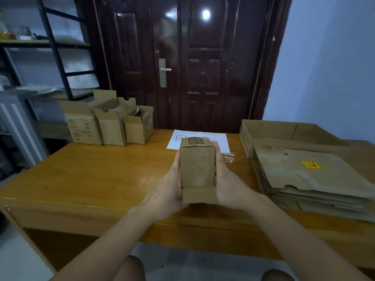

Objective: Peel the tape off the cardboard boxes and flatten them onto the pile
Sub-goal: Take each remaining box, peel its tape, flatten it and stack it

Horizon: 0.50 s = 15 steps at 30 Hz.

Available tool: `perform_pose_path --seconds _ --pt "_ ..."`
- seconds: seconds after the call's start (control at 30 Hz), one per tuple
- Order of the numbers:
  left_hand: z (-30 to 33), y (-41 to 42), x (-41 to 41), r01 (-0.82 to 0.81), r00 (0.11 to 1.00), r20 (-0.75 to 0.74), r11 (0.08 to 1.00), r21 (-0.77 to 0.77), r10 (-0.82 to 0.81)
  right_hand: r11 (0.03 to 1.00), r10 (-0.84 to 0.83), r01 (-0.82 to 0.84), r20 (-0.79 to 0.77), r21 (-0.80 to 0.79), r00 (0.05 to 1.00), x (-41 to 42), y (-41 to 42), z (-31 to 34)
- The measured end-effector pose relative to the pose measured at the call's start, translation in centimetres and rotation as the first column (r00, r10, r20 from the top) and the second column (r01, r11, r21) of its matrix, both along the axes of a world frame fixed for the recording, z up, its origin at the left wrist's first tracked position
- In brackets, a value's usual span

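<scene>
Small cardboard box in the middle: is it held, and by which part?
Yes. The small cardboard box is held between left hand and right hand, flat against its two sides.

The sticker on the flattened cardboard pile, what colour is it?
Yellow with red markings, sticker, head view.

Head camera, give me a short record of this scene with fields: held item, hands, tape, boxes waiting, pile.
held item: small cardboard box, above the table
hands: left hand and right hand press its sides, fingers straight
tape: strip on the box's far end
boxes waiting: open boxes, far left
pile: flattened cardboard, right
</scene>
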<state>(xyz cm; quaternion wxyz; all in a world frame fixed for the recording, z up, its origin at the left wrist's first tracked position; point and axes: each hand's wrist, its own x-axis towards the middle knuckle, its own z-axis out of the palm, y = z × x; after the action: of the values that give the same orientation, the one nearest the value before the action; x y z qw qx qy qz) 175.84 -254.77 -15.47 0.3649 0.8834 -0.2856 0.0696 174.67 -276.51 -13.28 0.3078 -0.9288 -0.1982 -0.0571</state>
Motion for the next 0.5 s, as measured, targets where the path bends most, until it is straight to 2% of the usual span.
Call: perform_pose_path --seconds 0.17,0.37,0.43,0.5 --pt "0.0 0.4 0.6 0.023 1.000 0.020 0.999 -0.027 -0.022 0.993 0.003 0.002 0.038 -0.115 0.999 0.0 -1.1 0.2" --pt "-2.0 2.5 1.4 -0.017 0.998 0.070 0.957 0.289 -0.003 0.963 -0.100 0.111 0.060 -0.245 0.993 -0.5 -3.2 -1.4" --pt "-2.6 2.5 1.2 0.016 0.999 0.040 0.955 0.298 -0.029 0.965 -0.118 0.113 -0.004 -0.235 0.993 -0.9 -3.4 -2.4" --pt "-2.8 2.0 1.0 0.047 0.999 -0.003 0.970 0.240 -0.048 0.978 -0.127 0.116 -0.055 -0.174 0.990 -1.4 -3.3 -3.2"
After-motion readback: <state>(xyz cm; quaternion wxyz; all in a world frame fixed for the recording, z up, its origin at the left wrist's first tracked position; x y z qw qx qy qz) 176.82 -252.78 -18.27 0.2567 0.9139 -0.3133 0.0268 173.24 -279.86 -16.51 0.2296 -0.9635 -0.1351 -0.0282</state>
